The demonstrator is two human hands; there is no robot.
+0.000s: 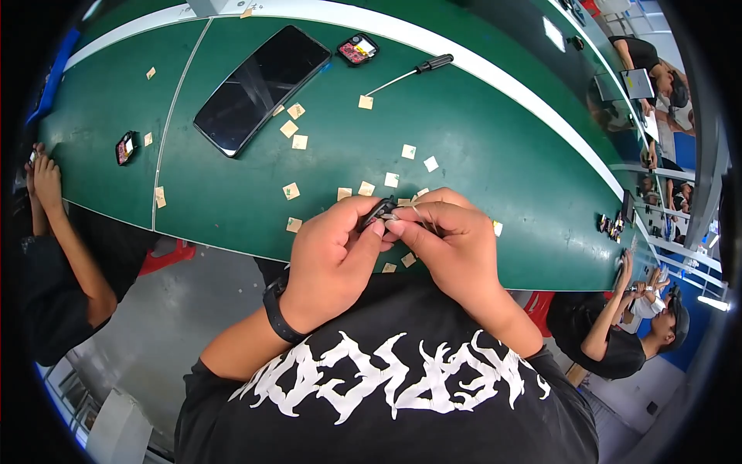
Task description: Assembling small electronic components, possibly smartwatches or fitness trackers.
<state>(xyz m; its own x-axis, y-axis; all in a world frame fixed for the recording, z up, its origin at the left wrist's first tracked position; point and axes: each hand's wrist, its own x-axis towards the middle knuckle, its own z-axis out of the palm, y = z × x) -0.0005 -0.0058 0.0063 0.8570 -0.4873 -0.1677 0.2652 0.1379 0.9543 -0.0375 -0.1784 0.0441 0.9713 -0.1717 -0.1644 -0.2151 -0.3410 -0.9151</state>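
Note:
At the table's near edge, my left hand (332, 247) grips a small black device casing (377, 212) between thumb and fingers. My right hand (460, 247) meets it there, its thumb and fingertips pinched on a small pale piece (392, 217) at the casing. A thin light strip (421, 210) curves by the right fingers; whether it belongs to that piece I cannot tell. The casing's inside is mostly covered by my fingers. Several small beige squares (367, 188) of paper or tape lie just beyond and around both hands.
On the green table (495, 139), a dark smartphone (263, 89) lies far left of my hands. Beyond are an opened device (358, 49) and a screwdriver (433, 65); another opened device (126, 148) sits left. People work at both sides, one person's hands (46, 179) at the left edge.

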